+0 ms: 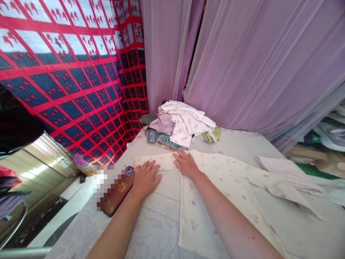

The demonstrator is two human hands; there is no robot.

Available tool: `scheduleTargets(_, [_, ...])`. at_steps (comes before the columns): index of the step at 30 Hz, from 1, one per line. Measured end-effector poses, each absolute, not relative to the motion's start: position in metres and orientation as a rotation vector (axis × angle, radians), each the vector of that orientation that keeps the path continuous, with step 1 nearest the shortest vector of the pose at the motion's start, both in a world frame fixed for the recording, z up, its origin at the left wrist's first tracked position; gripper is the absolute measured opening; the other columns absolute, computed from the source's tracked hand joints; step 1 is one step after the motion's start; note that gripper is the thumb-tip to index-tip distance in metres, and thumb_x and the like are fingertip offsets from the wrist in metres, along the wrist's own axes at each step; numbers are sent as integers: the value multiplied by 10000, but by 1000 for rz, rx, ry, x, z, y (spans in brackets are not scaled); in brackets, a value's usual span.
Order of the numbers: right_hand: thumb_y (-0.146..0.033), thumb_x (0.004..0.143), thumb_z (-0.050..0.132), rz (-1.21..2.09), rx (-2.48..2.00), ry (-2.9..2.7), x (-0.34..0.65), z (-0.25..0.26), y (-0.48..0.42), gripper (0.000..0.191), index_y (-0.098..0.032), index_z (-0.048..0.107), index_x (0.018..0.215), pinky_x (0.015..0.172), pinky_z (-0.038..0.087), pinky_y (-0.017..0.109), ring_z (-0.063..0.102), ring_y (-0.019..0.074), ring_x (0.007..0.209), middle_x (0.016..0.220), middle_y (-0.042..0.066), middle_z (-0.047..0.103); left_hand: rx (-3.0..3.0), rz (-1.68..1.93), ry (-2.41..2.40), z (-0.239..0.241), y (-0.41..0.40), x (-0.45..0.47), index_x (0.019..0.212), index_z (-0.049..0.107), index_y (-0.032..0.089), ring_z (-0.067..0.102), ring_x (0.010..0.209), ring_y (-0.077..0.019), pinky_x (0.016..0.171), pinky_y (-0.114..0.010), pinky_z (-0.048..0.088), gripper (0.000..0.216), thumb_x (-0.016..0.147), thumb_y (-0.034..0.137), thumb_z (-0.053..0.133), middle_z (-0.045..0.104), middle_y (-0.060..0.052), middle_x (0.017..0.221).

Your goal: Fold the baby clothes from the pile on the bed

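A cream garment with small pink spots (223, 183) lies spread flat on the pale bed surface (159, 230). My left hand (145, 178) lies flat on its left part, fingers stretched out. My right hand (185, 163) presses flat on the garment's upper edge, fingers spread. Neither hand grips anything. A phone in a dark red case (118, 192) lies just left of my left hand.
A pile of crumpled clothes (180, 126) sits at the back of the bed. A folded pale lilac cloth (288, 172) lies at the right. Purple curtains (256, 64) hang behind, a red and navy patterned cloth (67, 72) at the left.
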State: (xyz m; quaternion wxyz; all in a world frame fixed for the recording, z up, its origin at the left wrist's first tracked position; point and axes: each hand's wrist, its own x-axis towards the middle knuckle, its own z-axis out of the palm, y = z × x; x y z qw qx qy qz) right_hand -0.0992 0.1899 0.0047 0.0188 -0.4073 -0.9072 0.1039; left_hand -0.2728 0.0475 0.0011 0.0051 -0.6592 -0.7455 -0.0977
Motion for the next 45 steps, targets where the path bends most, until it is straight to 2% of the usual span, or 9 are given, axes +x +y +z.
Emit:
scheduleTargets(5, [-439,967,292,380,-1285,-2830,-101,10,189,528,-220,340,1445,1117,138,526,202,251,1413,1540,106,249,-2088,-268,-2346,0,48,-273,1292,509,355,348,1328,-336,1018,-618,227,414,892,455,470,424,-58,1459])
scheduleTargets(10, [-500,965,228,418,-931,-2967,-102,16,170,560,-255,298,1464,1141,77,496,137,217,1433,1563,69,180,-2124,-216,-2325,-2,48,-274,1333,453,445,310,1355,-342,1025,-676,139,424,910,465,438,387,-58,1482])
scheduleTargets(17, [-498,965,210,380,-855,-3019,-97,11,162,580,-224,286,1471,1144,41,503,139,218,1433,1556,94,185,-2144,-147,-2362,3,46,-273,1369,420,434,273,1379,-345,1038,-692,114,449,924,484,407,341,-59,1509])
scheduleTargets(21, [-507,962,182,399,-901,-2985,-99,13,157,591,-236,252,1482,1139,40,525,103,228,1439,1566,80,139,-2134,-119,-2359,3,46,-272,1383,392,444,251,1393,-329,1054,-680,91,454,935,509,358,321,-41,1520])
scheduleTargets(27, [-505,960,150,468,-983,-2969,-100,20,162,597,-232,272,1476,1141,48,512,125,217,1436,1563,65,168,-2125,-88,-2383,5,46,-271,1389,383,443,239,1399,-325,1061,-673,76,454,939,496,349,306,-34,1527])
scheduleTargets(32, [-488,958,183,399,-1346,-2852,-92,17,176,612,-182,238,1485,1125,37,547,77,240,1441,1571,92,110,-2092,-27,-2380,6,47,-269,1419,364,379,235,1402,-325,1065,-665,94,492,935,464,376,289,-68,1531])
scheduleTargets(35, [-504,953,187,424,-1365,-2848,-88,10,180,618,-193,241,1485,1125,50,543,74,242,1441,1572,90,114,-2070,16,-2378,6,47,-268,1440,344,322,228,1406,-318,1076,-652,90,524,934,453,377,268,-86,1535])
scheduleTargets(45, [-440,958,216,380,-1461,-2727,-68,22,182,559,-237,256,1477,1126,61,530,118,210,1435,1570,66,147,-2007,56,-2431,6,52,-267,1446,347,264,229,1408,-307,1091,-635,88,543,934,447,350,267,-68,1533])
